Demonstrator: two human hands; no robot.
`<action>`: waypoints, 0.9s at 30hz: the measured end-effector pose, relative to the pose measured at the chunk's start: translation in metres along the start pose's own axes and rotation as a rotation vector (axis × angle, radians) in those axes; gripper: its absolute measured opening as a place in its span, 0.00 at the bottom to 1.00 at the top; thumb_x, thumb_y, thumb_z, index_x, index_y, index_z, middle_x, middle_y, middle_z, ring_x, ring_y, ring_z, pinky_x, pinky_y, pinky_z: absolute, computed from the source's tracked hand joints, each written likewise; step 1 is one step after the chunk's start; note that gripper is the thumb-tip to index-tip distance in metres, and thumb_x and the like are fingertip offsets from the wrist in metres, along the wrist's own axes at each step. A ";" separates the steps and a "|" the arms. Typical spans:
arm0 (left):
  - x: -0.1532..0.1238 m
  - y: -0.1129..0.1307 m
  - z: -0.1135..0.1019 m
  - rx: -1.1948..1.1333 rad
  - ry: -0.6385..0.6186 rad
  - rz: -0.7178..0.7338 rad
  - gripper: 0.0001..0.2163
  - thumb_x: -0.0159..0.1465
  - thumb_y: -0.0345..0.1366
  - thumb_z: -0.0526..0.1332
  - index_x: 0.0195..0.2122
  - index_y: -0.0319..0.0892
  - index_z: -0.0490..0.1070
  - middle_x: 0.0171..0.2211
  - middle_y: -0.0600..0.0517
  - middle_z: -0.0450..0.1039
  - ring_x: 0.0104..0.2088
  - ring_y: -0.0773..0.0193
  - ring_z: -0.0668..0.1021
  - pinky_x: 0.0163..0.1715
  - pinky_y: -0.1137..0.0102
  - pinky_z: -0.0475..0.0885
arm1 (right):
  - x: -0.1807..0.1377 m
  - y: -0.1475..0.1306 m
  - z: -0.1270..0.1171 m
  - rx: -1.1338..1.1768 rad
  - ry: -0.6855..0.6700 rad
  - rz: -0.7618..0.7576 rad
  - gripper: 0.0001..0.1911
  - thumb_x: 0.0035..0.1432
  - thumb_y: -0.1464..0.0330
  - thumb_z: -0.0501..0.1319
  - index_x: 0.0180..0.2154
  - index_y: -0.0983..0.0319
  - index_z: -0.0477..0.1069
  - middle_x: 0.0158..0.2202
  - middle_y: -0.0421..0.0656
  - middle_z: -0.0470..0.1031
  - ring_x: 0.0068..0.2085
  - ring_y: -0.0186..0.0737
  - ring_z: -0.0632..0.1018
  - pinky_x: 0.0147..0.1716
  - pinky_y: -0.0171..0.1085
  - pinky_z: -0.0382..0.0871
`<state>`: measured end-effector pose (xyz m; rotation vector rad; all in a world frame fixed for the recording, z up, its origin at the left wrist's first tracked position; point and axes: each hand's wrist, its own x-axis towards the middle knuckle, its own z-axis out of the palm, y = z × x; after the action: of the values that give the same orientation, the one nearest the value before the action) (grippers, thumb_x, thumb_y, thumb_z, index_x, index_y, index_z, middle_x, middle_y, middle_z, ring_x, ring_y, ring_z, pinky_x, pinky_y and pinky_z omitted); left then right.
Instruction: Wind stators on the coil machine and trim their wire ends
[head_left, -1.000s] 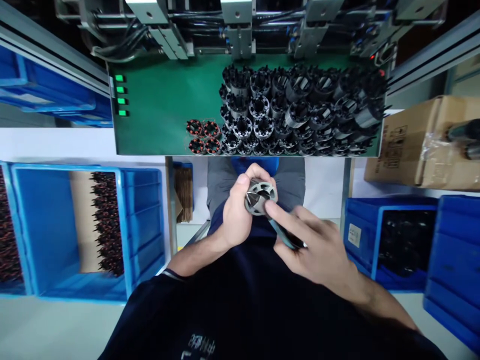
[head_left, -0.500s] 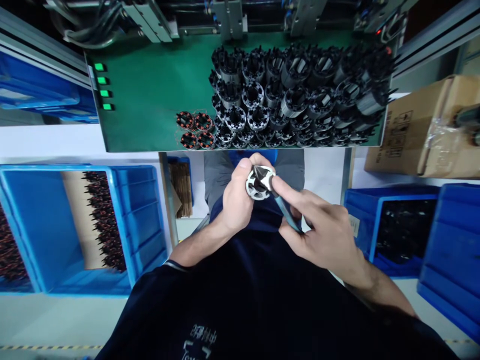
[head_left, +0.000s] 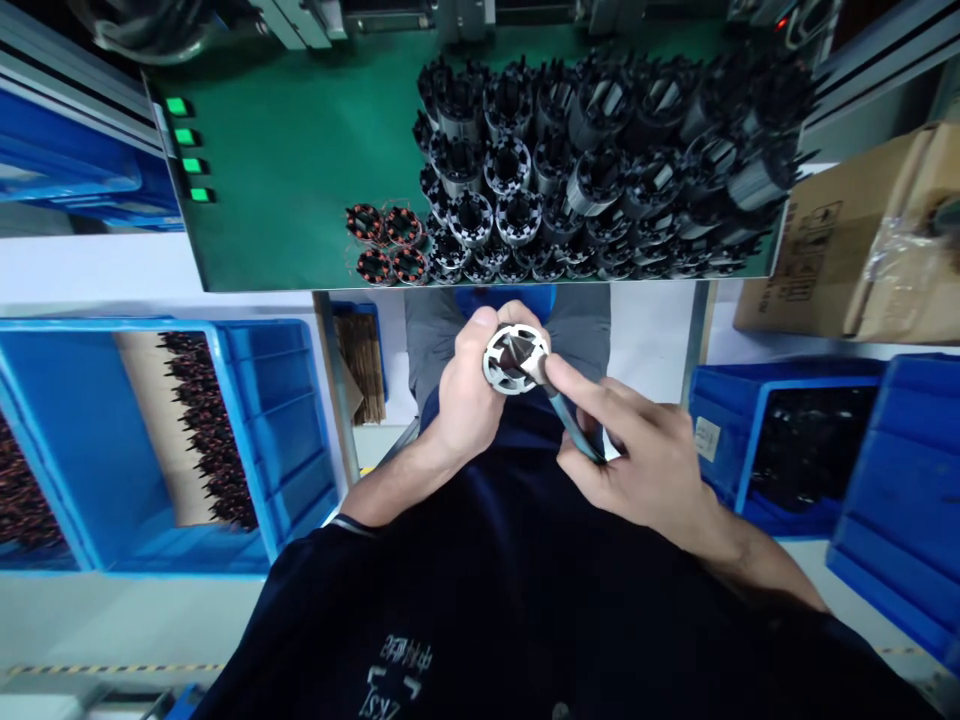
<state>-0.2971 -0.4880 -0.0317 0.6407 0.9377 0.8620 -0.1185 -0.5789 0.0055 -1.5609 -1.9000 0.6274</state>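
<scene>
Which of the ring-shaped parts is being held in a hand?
The pale metal ring in the left hand; the black-lined rings and red-marked rings sit on the green surface.

Cool, fairly even light whitens the metal ring (head_left: 491, 372) at centre, while the dark shirt (head_left: 525, 600) below swallows nearly all detail. Around me, shadow dims the machinery (head_left: 457, 18) along the top, four green lights (head_left: 184, 136) glow upper left, and wide-angle distortion stretches the frame's edges.
</scene>
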 end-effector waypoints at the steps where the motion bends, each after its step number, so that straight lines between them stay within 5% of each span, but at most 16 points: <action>1: 0.000 0.000 0.000 -0.002 0.000 -0.010 0.32 0.79 0.69 0.56 0.33 0.44 0.71 0.28 0.52 0.69 0.30 0.64 0.72 0.35 0.67 0.71 | -0.002 0.000 0.002 -0.002 0.006 0.004 0.46 0.64 0.76 0.68 0.79 0.44 0.73 0.33 0.33 0.77 0.28 0.33 0.76 0.29 0.33 0.78; 4: -0.001 0.000 -0.001 -0.019 -0.019 -0.025 0.30 0.76 0.68 0.60 0.32 0.44 0.71 0.25 0.52 0.70 0.27 0.65 0.70 0.30 0.68 0.67 | -0.011 -0.002 0.011 0.017 0.147 -0.046 0.45 0.63 0.75 0.68 0.79 0.46 0.74 0.36 0.34 0.79 0.29 0.34 0.78 0.30 0.35 0.79; 9: 0.000 -0.004 -0.001 0.015 0.040 -0.030 0.26 0.74 0.62 0.61 0.32 0.45 0.72 0.23 0.52 0.71 0.27 0.63 0.69 0.30 0.67 0.67 | -0.026 0.006 0.035 -0.070 -0.102 0.063 0.36 0.68 0.66 0.71 0.75 0.42 0.80 0.39 0.36 0.79 0.33 0.33 0.81 0.35 0.35 0.82; 13: 0.000 -0.009 0.002 -0.009 0.068 -0.104 0.24 0.70 0.63 0.65 0.33 0.46 0.73 0.24 0.53 0.67 0.29 0.60 0.70 0.31 0.67 0.69 | -0.032 0.016 0.044 -0.075 -0.135 0.076 0.40 0.67 0.62 0.71 0.77 0.34 0.75 0.38 0.33 0.77 0.33 0.33 0.78 0.34 0.33 0.80; 16: -0.001 -0.011 0.003 0.030 0.072 -0.178 0.25 0.67 0.65 0.66 0.31 0.47 0.72 0.26 0.53 0.67 0.29 0.60 0.68 0.30 0.65 0.69 | -0.034 0.030 0.033 -0.011 -0.045 0.148 0.41 0.69 0.65 0.69 0.80 0.39 0.71 0.46 0.35 0.82 0.38 0.34 0.81 0.39 0.32 0.81; 21: 0.007 -0.015 -0.004 0.037 0.141 -0.223 0.24 0.65 0.60 0.67 0.25 0.46 0.65 0.23 0.55 0.55 0.29 0.61 0.62 0.31 0.66 0.71 | -0.045 0.115 -0.016 -0.005 0.336 0.453 0.41 0.69 0.67 0.65 0.81 0.52 0.70 0.56 0.45 0.82 0.39 0.39 0.77 0.45 0.41 0.84; 27: 0.007 -0.024 -0.007 0.021 0.200 -0.350 0.20 0.55 0.45 0.70 0.24 0.47 0.56 0.24 0.55 0.54 0.28 0.62 0.60 0.28 0.67 0.70 | -0.037 0.237 -0.055 -0.330 0.206 0.733 0.45 0.60 0.63 0.72 0.78 0.57 0.73 0.57 0.51 0.80 0.56 0.57 0.78 0.67 0.59 0.79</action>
<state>-0.2929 -0.4932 -0.0570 0.3954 1.1998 0.6099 0.0907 -0.5682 -0.1240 -2.4582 -1.2911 0.4235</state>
